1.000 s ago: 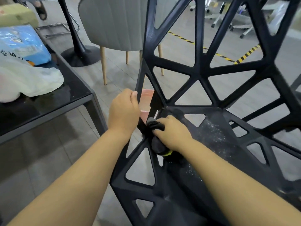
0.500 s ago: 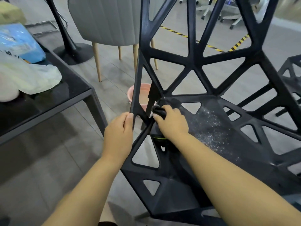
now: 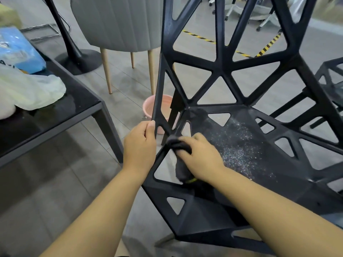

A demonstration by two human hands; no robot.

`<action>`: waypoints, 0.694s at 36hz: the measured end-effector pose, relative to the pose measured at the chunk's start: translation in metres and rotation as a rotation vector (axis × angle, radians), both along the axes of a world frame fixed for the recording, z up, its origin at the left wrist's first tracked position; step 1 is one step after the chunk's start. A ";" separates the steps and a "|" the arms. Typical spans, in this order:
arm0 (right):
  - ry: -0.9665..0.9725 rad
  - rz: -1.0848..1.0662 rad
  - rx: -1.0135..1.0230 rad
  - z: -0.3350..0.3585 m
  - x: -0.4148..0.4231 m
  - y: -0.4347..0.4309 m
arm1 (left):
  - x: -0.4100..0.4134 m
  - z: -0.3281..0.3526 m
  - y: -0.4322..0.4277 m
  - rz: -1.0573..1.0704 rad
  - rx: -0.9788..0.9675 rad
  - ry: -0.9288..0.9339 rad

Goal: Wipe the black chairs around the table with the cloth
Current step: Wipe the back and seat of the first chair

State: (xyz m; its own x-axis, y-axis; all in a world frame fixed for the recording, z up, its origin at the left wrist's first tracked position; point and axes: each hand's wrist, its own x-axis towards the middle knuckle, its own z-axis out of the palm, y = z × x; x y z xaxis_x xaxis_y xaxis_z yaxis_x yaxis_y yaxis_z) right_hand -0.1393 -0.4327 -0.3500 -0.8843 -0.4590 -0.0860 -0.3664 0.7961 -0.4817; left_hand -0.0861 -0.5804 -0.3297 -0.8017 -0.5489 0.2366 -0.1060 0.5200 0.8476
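Located black chair (image 3: pixel 241 145) at centre, spreading out to 3 o'clock: lattice back up at 12, seat speckled with pale dust. Second chair (image 3: pixel 332 76) of the same pattern partly in view at 3. Table (image 3: pixel 74 112) at 9, carrying white bag (image 3: pixel 31 89) and blue pack (image 3: pixel 18 51). Pink basin (image 3: pixel 163 104) on the floor behind the chair's left strut. Grey chair (image 3: pixel 118 23) toward 11.

Left hand (image 3: pixel 139 147): fingers wrapped round the chair's left upright strut, thumb laid along its near face, bracing.
Right hand (image 3: pixel 198 158): fingers curled over the bunched dark cloth (image 3: pixel 181 169), pressing it onto the seat's left rail, just at 3 of the left hand.

Handling (judged, not tested):
- Chair looks like rigid moulded plastic. Stiff, probably light enough to tip one-handed, likely slick where damp.
- Best held on a strut close to a node, as now, to stop it skidding on the smooth floor.
- Cloth soft and limp. Better kept bunched in the palm and folded round each bar than laid flat.

Against 1.0 s back:
- Left hand lower on the same strut, basin now showing above it instead of behind it.
- Cloth and right hand drawn down the rail, away from the seat-back corner, toward 6.
- Dust patch on the seat apparently untouched.
- More of the chair's lower frame in view.
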 end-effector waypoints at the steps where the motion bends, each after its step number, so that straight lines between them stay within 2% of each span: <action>1: 0.016 -0.079 0.001 -0.003 -0.009 -0.004 | -0.002 0.000 0.000 -0.003 0.001 -0.004; 3: 0.004 -0.169 0.013 -0.007 -0.030 -0.013 | -0.004 -0.001 -0.001 -0.009 0.004 0.001; 5: -0.038 -0.155 0.014 -0.007 -0.045 -0.019 | -0.004 -0.001 -0.002 -0.006 -0.010 0.008; 13: -0.139 0.111 0.025 0.007 -0.026 -0.004 | -0.006 -0.002 -0.002 0.003 0.005 0.022; 16: -0.060 0.209 0.129 0.014 -0.012 -0.003 | -0.005 -0.002 -0.002 0.004 -0.017 0.022; 21: 0.093 0.045 0.218 0.006 -0.025 -0.019 | -0.002 0.000 0.000 -0.005 0.019 0.006; 25: 0.083 -0.098 0.229 -0.002 -0.049 -0.024 | -0.002 0.001 0.000 -0.018 0.040 -0.011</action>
State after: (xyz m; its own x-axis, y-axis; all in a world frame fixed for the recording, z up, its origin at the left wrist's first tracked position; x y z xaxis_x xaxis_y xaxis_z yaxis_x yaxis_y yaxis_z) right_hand -0.1884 -0.4565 -0.3521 -0.9319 -0.3478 -0.1030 -0.3130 0.9145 -0.2562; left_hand -0.0877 -0.5803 -0.3287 -0.8138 -0.5436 0.2054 -0.1068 0.4873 0.8667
